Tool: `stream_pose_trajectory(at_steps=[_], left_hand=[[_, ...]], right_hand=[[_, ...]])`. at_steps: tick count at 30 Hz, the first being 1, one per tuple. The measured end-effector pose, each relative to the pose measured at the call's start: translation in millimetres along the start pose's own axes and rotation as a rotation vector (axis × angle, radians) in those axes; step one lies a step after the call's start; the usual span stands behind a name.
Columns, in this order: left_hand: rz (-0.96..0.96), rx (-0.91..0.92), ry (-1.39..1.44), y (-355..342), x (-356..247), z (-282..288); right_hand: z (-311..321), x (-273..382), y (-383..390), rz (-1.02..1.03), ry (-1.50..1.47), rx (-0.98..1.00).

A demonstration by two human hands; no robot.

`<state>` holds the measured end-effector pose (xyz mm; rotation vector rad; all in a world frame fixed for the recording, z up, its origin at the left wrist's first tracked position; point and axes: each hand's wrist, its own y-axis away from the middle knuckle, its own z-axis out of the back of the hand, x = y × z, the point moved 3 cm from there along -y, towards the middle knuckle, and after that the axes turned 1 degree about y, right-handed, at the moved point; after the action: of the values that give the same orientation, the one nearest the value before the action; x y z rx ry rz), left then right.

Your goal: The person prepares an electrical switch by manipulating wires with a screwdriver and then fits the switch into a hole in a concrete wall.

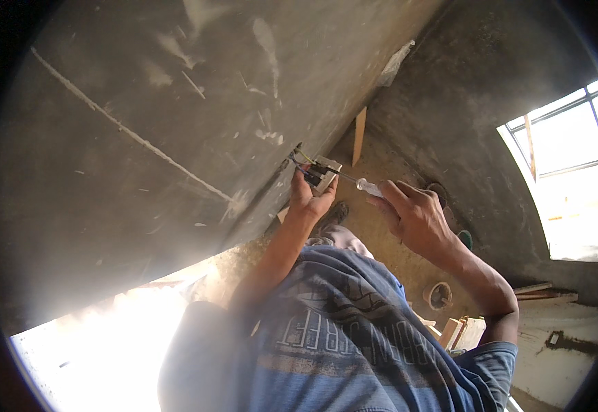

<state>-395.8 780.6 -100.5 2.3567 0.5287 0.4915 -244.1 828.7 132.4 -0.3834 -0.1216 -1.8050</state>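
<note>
In front of the grey wall [175,117], my left hand [310,200] grips a white electrical socket [329,176] from below, its dark back turned toward me. Thin wires [297,162] run from a hole in the wall to the back of the fitting. My right hand [412,216] is closed around the clear handle of a screwdriver [369,187]. The metal shaft points left, and its tip meets the back of the socket near the wires. Which screw it touches is too small to make out.
A wooden strip [359,137] leans in the corner beyond my hands. On the floor to the right are a round bucket [440,295] and wood pieces [460,333]. A barred window [570,134] opens in the right wall. Bright light enters at the lower left.
</note>
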Motion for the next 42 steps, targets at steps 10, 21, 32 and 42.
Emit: stream_pose_trajectory(at_steps=[10, 21, 32, 42], left_hand=[[0.020, 0.020, -0.035, 0, 0, 1], [0.000, 0.003, -0.042, -2, -1, 1], [0.022, 0.051, -0.031, -10, -3, 8], [-0.022, 0.038, -0.078, -3, -2, 1]], right_hand=[[-5, -3, 3, 0.024, -0.003, -0.053], [1, -7, 0, 0.004, 0.045, 0.007], [-5, -10, 2, 0.046, -0.027, -0.022], [-3, -13, -15, 0.223, 0.476, 0.274]])
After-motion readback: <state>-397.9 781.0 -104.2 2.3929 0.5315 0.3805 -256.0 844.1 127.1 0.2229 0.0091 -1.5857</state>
